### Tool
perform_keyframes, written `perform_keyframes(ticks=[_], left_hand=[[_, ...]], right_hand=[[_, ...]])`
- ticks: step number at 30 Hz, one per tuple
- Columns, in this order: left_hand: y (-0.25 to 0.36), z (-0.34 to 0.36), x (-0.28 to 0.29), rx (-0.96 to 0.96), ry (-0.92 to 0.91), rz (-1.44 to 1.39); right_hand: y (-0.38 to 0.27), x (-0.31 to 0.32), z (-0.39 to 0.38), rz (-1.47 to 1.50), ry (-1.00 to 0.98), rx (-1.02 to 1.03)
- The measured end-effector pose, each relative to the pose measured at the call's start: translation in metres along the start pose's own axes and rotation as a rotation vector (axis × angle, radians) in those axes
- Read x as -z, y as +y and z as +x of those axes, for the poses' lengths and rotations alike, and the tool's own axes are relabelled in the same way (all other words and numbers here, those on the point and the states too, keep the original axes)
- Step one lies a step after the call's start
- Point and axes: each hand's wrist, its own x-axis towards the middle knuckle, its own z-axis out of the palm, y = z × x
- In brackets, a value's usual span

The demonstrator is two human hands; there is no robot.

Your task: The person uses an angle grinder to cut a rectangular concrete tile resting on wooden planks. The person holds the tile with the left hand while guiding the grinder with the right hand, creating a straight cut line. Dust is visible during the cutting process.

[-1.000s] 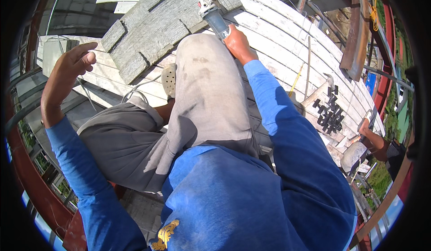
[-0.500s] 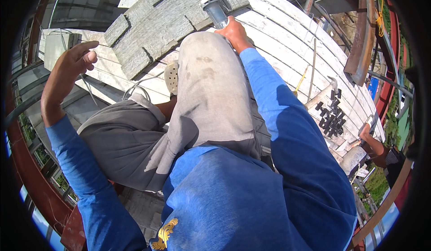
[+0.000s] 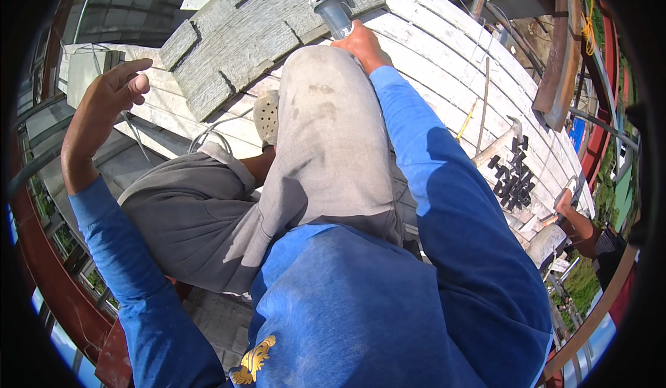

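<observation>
My right hand [image 3: 361, 46] is wrapped round the rear body of an angle grinder [image 3: 333, 14], just beyond my raised knee. The grinder's head and disc point away from me, over a weathered grey panel [image 3: 257, 37] with stepped, notched edges. A small square grey piece [image 3: 179, 45] sits at the panel's left edge. Off to the left, my left hand [image 3: 111, 103] is raised in the air with index finger and thumb extended. Nothing shows in it, and its other fingers are partly hidden.
White planks [image 3: 444, 58] form the curved surface beneath. On the right lie a hammer [image 3: 496, 146], a thin stick [image 3: 483, 103] and a heap of black pieces [image 3: 515, 183]. A cable [image 3: 208, 135] loops near my shoe [image 3: 266, 117]. Another person's bare limb [image 3: 579, 227] shows at far right.
My right hand and the grinder have shifted very slightly. My left hand keeps nearly the same raised pose.
</observation>
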Motion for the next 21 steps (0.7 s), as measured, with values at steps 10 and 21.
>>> perform_keyframes(ticks=[10, 21], left_hand=[[-0.001, 0.005, 0.003, -0.041, -0.003, 0.03], [-0.003, 0.003, 0.004, -0.028, 0.005, 0.022]], right_hand=[[-0.002, 0.0, 0.015, 0.002, -0.013, 0.029], [0.002, -0.001, 0.007, 0.002, -0.019, 0.002]])
